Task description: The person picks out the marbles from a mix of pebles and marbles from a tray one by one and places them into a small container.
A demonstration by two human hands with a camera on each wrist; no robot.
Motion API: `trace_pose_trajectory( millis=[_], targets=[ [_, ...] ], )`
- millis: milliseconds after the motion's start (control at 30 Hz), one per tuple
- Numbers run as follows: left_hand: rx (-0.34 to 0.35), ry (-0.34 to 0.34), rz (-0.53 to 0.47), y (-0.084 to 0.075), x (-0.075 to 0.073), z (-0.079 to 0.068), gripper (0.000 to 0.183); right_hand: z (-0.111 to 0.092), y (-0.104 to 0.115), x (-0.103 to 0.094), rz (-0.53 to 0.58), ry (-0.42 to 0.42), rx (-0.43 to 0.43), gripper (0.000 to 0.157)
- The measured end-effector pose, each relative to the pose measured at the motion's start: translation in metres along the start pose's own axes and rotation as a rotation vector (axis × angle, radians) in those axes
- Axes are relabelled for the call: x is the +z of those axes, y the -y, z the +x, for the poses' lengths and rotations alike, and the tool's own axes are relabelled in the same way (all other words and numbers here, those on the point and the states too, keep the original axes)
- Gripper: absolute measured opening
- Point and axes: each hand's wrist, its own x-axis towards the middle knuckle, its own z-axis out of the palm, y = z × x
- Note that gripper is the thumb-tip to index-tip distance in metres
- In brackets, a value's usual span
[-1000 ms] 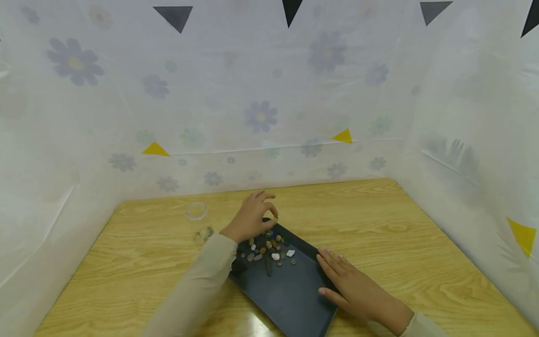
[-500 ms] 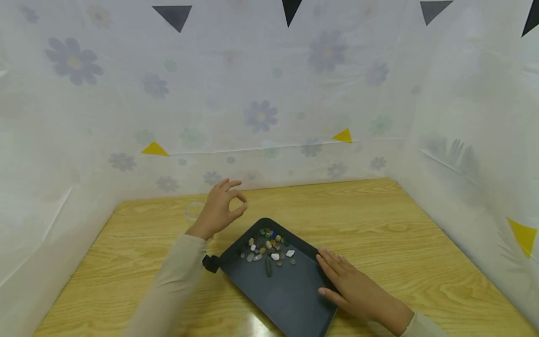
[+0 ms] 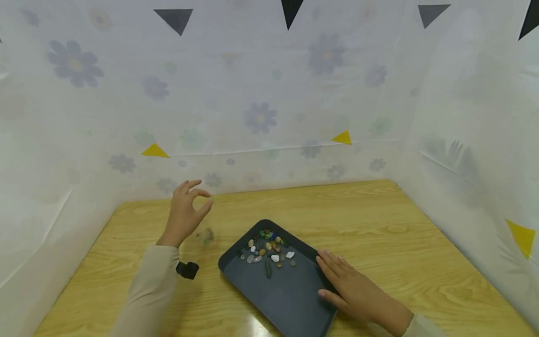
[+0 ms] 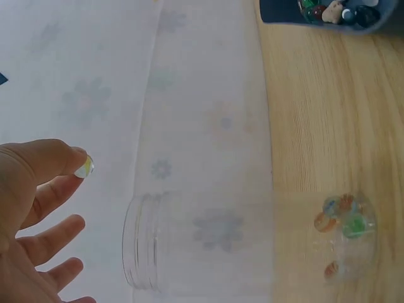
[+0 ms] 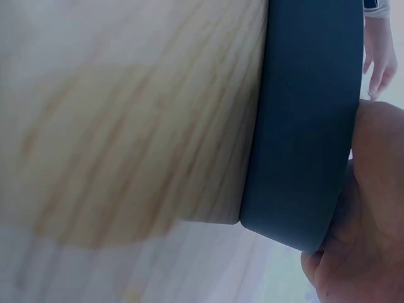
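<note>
Left hand [image 3: 184, 214] up over the far left of the table [image 3: 370, 234], a small glass marble [image 4: 88, 166] pinched between thumb and forefinger tips, other fingers spread loose. Clear jar [image 4: 146, 246] close by, apart from the fingers in the left wrist view; a few marbles [image 4: 355, 226] at its bottom. Right hand [image 3: 353, 286] laid along the near right edge of the dark tray [image 3: 286, 299], fingers straight over the rim, not clenched. Stones [image 3: 275, 258] and glass bits bunched toward the tray's far corner. Main risk, as I judge it: the marble is smooth and held by fingertips only, so a slight roll of the thumb could shoot it loose to bounce off the table. Released off-centre, it might strike the jar's rim. The jar looks light and is hard to see; knuckles or the black wrist device [image 3: 187, 270] could catch and tip it, spilling its contents. Lesser worry: leaning on the right hand might skid the tray and scatter the stones.
</note>
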Motion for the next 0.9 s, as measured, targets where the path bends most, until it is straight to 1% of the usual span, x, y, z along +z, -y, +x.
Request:
trace_pose_trajectory(
  millis=[167,367,500,767,900],
  targets=[
    [-0.059,-0.019,-0.017,0.014,-0.01,-0.011,0.013,0.0,0.001,-0.002,-0.009,0.005,0.01,0.072],
    [-0.124,0.009,-0.021,0.026,-0.017,-0.023,0.015,0.001,0.001,-0.002,0.007,0.002,-0.001,0.072],
    [-0.145,0.031,-0.017,0.029,-0.017,-0.027,0.016,0.0,0.001,-0.001,0.003,-0.008,-0.013,0.071],
    [-0.151,0.022,-0.018,0.031,-0.014,-0.031,0.017,0.0,0.0,0.001,0.007,-0.009,-0.019,0.072],
    [-0.17,0.042,-0.026,0.031,-0.013,-0.032,0.019,-0.001,0.0,0.001,0.012,-0.006,-0.013,0.072]
  ],
)
